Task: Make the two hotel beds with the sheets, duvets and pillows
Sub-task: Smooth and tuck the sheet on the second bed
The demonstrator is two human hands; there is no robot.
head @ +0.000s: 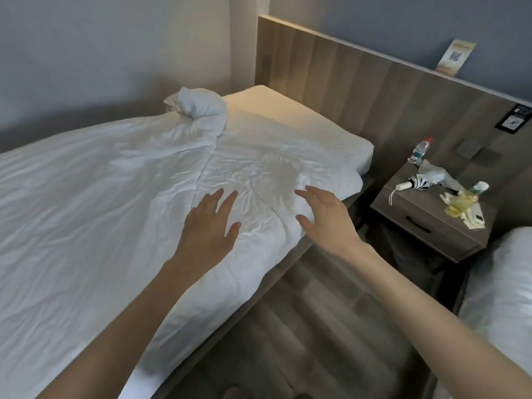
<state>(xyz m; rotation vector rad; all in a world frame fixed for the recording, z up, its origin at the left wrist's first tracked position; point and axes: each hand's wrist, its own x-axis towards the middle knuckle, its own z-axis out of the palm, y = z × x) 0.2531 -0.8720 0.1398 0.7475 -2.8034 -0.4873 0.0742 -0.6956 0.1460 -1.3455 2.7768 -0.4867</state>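
Observation:
A white wrinkled duvet point(86, 197) covers most of the left bed, with its far corner bunched into a lump point(198, 106) near the wall. At the head of the bed, bare white mattress point(288, 116) shows below the wooden headboard point(345, 76). My left hand point(210, 226) lies over the duvet's top edge with fingers straight and spread. My right hand point(325, 217) hovers over the duvet's near corner at the bed's side, fingers spread and holding nothing. A second bed with white bedding point(503, 298) shows at the right edge.
A grey nightstand point(426, 226) stands between the beds, holding a water bottle point(420, 149), a folded umbrella point(417, 181), a yellow drink bottle point(466, 197) and papers. Wood floor point(302, 326) runs between the beds. A card point(456, 57) leans on the headboard ledge.

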